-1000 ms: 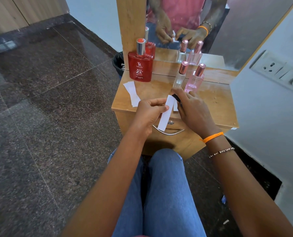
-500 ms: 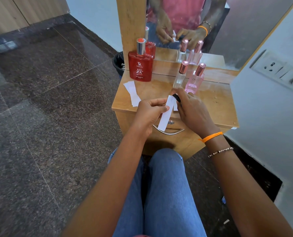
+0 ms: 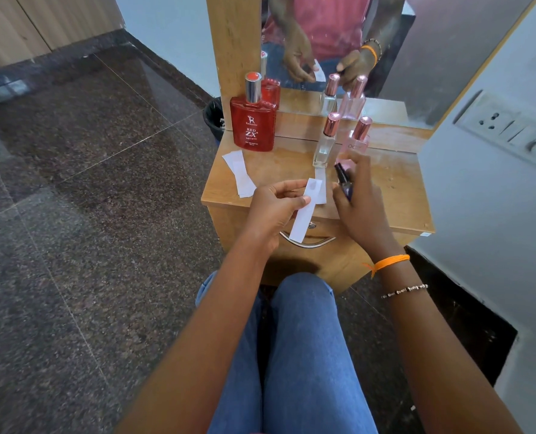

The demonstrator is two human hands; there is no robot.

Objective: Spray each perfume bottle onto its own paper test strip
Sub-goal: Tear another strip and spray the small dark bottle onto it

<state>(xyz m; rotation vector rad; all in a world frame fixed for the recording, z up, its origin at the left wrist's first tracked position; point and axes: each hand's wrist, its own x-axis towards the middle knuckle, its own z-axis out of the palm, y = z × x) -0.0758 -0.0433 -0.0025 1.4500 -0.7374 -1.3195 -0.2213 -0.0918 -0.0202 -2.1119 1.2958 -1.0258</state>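
My left hand (image 3: pixel 271 211) pinches a white paper strip (image 3: pixel 305 211) over the table's front edge; a damp grey spot marks the strip's top end. My right hand (image 3: pixel 359 198) grips a small dark purple spray bottle (image 3: pixel 344 180), its black nozzle a short way to the right of the strip. A red perfume bottle (image 3: pixel 254 125) stands at the back left. A clear bottle (image 3: pixel 325 142) and a pink bottle (image 3: pixel 358 137), both with rose-gold caps, stand behind my right hand. More strips (image 3: pixel 240 173) lie at the left, and another strip (image 3: pixel 320 177) lies under the clear bottle.
The small wooden table (image 3: pixel 395 195) has a drawer handle (image 3: pixel 307 244) at its front and a mirror (image 3: pixel 338 42) at its back. A black bin (image 3: pixel 213 117) stands on the dark stone floor behind the table's left side. A wall with a switch panel (image 3: pixel 510 128) is close on the right.
My right hand has drawn back to the right, which opens a gap to the strip and uncovers the dark spray bottle. A damp spot now shows on the strip's top.
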